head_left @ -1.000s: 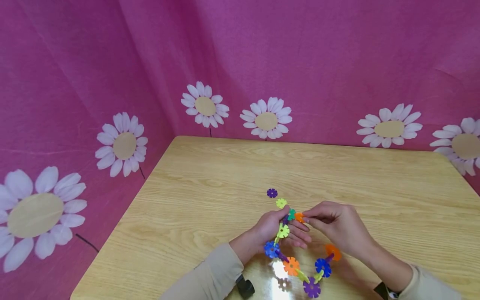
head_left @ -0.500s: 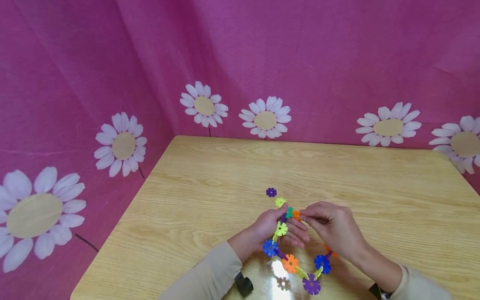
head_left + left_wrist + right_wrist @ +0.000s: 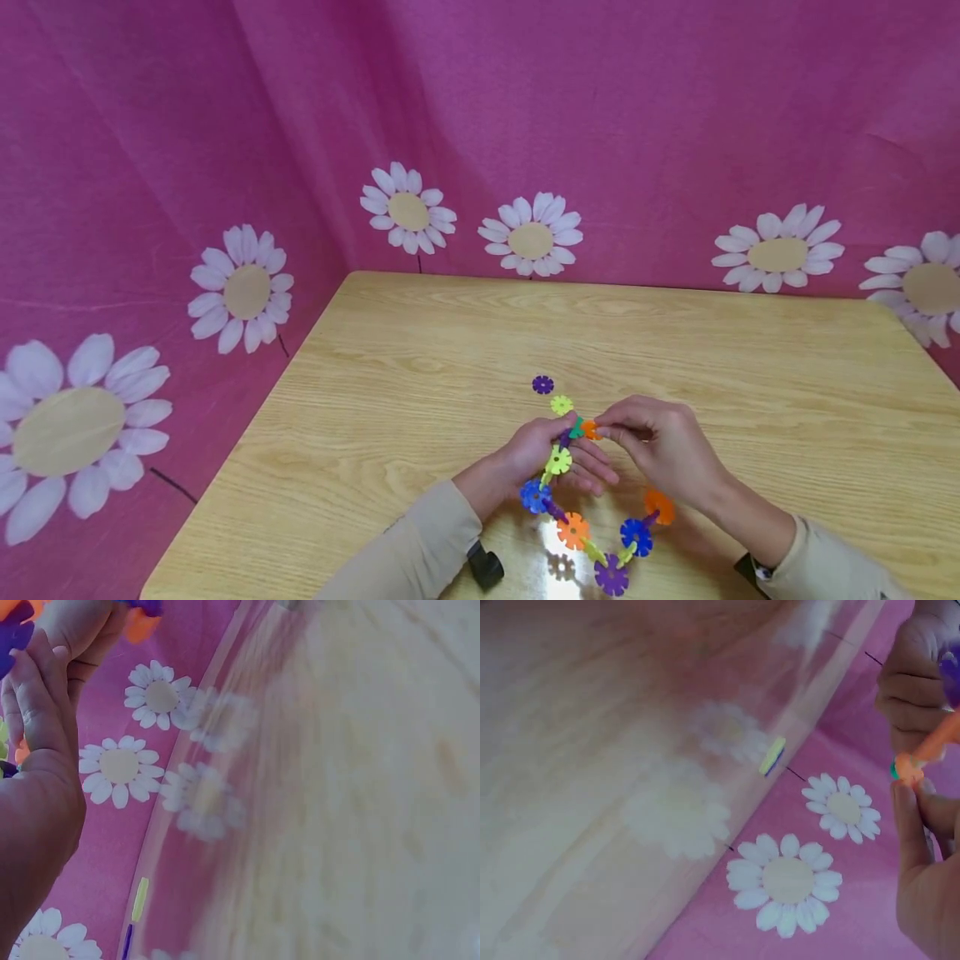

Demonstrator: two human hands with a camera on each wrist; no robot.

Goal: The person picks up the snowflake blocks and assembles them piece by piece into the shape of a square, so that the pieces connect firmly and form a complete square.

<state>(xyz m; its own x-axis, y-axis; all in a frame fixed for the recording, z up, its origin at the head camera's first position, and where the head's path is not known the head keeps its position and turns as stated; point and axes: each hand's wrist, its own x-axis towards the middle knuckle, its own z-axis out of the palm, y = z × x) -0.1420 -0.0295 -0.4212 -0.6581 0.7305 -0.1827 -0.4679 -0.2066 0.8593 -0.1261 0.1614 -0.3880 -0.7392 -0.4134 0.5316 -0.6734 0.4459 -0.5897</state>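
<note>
In the head view, my left hand [image 3: 528, 454] is turned palm up over the table, its thumb and forefinger pinching a green flower-shaped disc [image 3: 576, 427] while the other fingers stay extended. My right hand [image 3: 675, 446] pinches an orange disc [image 3: 590, 430] between thumb and fingertips, right against the green one. From the left hand hangs a chain of slotted flower discs, with a lime disc [image 3: 558, 459], a blue disc [image 3: 536, 497] and a purple disc [image 3: 612, 575] at its lowest bend. It curves up to an orange end disc [image 3: 659, 507] below the right hand.
Two loose discs, one purple [image 3: 543, 384] and one lime [image 3: 561, 405], lie on the wooden table [image 3: 420, 367] beyond the left hand. A pink curtain with printed daisies [image 3: 600, 125] borders the back and left. A black device [image 3: 485, 568] sits beneath the left sleeve.
The right hand has shifted slightly left with the orange disc, which stays against the green one. The chain's lower loop has swung a little left, and its orange end disc shows more fully again.
</note>
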